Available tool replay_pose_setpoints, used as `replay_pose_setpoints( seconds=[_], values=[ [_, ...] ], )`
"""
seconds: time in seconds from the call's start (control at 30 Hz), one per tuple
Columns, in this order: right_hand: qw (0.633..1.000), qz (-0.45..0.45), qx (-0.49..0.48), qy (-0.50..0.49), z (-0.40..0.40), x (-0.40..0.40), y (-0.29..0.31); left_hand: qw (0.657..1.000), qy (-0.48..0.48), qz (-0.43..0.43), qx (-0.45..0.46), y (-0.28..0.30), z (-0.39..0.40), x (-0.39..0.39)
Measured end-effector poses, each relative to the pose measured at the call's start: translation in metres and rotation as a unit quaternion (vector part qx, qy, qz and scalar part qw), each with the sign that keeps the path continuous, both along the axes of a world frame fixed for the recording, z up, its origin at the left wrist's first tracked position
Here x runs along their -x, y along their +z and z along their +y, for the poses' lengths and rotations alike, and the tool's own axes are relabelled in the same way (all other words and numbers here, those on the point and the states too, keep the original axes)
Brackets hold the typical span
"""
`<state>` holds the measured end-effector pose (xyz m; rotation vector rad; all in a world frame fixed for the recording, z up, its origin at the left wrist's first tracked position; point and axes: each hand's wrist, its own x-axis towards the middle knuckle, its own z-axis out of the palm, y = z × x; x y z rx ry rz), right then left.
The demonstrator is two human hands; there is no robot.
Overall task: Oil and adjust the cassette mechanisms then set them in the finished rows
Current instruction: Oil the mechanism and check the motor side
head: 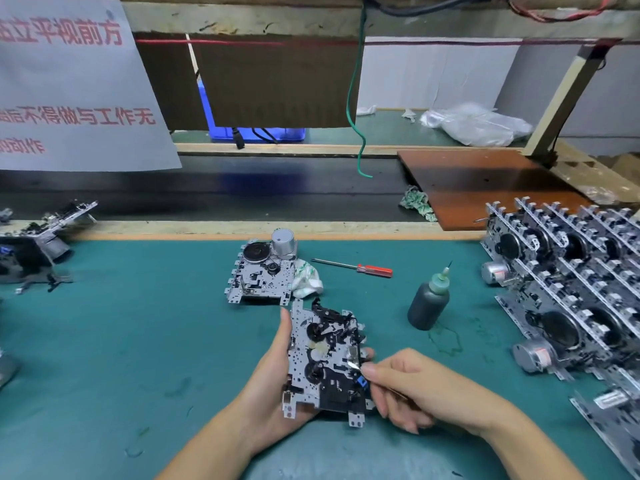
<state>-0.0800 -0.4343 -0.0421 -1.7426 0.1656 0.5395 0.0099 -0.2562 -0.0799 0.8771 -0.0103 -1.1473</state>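
I see open green mat (pixel 138 341) left of left hand (pixel 273 386); passage free there. Ahead, second mechanism (pixel 261 275) with white cloth (pixel 306 278) just beside it blocks straight reach. Screwdriver (pixel 353 267) lies beyond. Oil bottle (pixel 428 303) stands upright between right hand (pixel 415 389) and finished rows (pixel 568 289); narrow gap either side. Loose parts (pixel 38 244) crowd far left edge.

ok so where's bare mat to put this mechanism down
Bare mat lies between the left pile and the loose mechanism, and near the front left edge. The right is crowded with finished rows, oil bottle and screwdriver.
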Motion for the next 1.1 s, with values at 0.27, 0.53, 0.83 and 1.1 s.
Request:
replay_pose_setpoints(
  seconds=[0.27,0.53,0.83,1.1],
  values=[
    [0.999,0.026,0.023,0.022,-0.003,-0.003,0.002,0.999,0.029,-0.015,-0.027,0.003,-0.005,0.002],
    [0.996,0.044,0.046,0.057,-0.005,-0.007,0.003,0.999,0.044,-0.016,-0.028,0.008,-0.009,0.005],
    [0.987,0.069,0.076,0.12,-0.008,-0.012,0.01,0.998,0.031,-0.04,-0.042,0.01,-0.007,0.006],
    [1.0,-0.019,0.004,-0.019,-0.008,0.003,0.002,1.0,0.006,0.011,0.005,0.016,-0.003,0.008]
  ],
)
